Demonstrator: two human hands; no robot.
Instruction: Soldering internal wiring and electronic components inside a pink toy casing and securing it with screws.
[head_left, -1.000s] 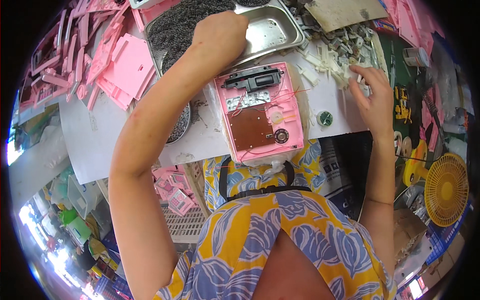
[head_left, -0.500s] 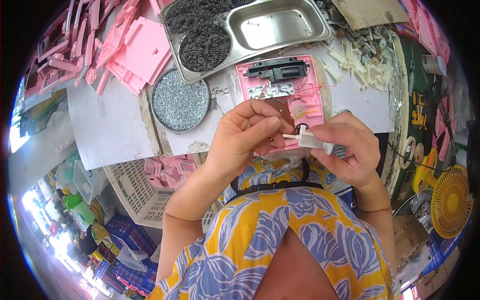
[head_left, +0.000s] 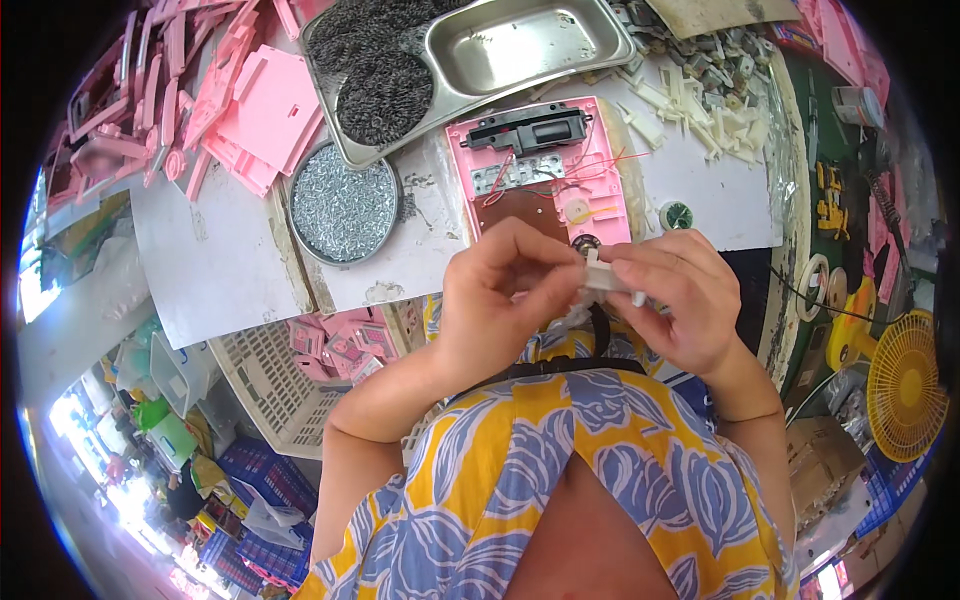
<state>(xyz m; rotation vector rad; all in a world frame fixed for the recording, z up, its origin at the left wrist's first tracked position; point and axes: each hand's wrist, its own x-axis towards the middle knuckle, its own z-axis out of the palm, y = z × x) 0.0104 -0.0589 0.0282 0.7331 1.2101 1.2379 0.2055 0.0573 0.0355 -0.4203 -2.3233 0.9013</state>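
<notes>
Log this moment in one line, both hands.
right hand: holds white plastic part | left hand: fingers at its left end, grasp unclear | nearby: open pink casing

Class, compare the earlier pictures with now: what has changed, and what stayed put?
The left hand left the metal tray, and the right hand the white plastic pile; both came toward the body. The right hand now holds a white part, with the left hand at its end. The tray and pink casing stayed put.
</notes>
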